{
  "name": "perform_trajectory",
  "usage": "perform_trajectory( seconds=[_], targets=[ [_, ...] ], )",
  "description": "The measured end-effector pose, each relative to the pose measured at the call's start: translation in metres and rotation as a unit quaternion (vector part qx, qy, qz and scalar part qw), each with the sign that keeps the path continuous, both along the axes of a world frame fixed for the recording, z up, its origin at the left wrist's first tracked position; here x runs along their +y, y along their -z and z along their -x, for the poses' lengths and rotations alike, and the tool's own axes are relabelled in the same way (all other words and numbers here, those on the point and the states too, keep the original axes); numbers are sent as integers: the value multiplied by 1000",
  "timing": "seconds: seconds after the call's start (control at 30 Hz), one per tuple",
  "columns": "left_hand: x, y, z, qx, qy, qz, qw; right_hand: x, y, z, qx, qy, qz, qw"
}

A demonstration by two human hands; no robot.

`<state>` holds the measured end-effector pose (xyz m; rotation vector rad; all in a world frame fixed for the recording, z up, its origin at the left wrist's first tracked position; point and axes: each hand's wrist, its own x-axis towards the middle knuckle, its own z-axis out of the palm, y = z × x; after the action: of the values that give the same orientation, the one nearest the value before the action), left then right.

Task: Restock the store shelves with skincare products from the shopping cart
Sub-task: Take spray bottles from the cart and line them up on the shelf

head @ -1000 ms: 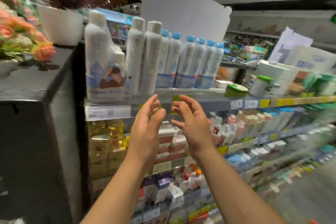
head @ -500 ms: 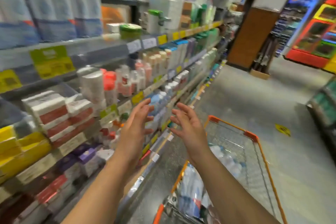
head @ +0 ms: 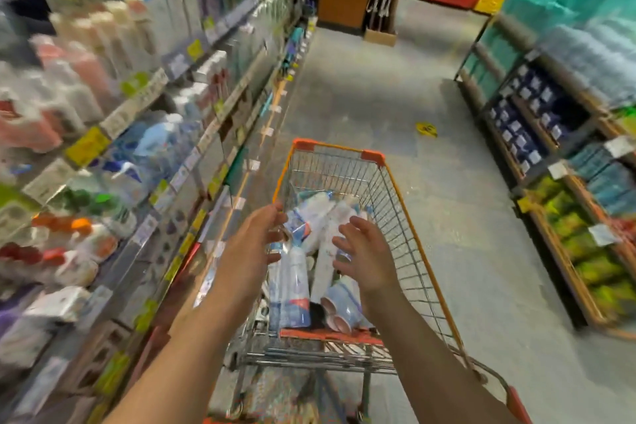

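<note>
Now the view has swung from the shelves (head: 144, 103) on the left down to the shopping cart (head: 395, 182), and both hands come with it: left hand (head: 253, 244) and right hand (head: 364, 256) hover spread and empty over the spray bottles (head: 292, 279) lying in the basket, so another pickup looks imminent.

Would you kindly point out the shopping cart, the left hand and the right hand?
shopping cart (head: 414, 217): head view, on the right side wire wall.
left hand (head: 251, 244): head view, on the back of the hand.
right hand (head: 366, 251): head view, on the back of the hand.
</note>
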<state>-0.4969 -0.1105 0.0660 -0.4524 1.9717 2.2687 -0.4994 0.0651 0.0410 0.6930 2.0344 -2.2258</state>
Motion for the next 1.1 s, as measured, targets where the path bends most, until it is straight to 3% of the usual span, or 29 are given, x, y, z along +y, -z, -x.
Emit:
perform_trajectory(
  seconds=[0.3,0.63,0.87,1.1],
  targets=[
    [59,45,49,-84,14,54,995,71,75,43,-95,4,10,995],
    [88,95,79,-190,-7,86,978,94,183,82,-203,-15,-14,979],
    [94,123,88,-243,16,94,965,78,223,103,-221,-38,-44,973],
    [90,150,96,-287,6,100,953,62,255,128,-146,-43,-113,982]
  ],
)
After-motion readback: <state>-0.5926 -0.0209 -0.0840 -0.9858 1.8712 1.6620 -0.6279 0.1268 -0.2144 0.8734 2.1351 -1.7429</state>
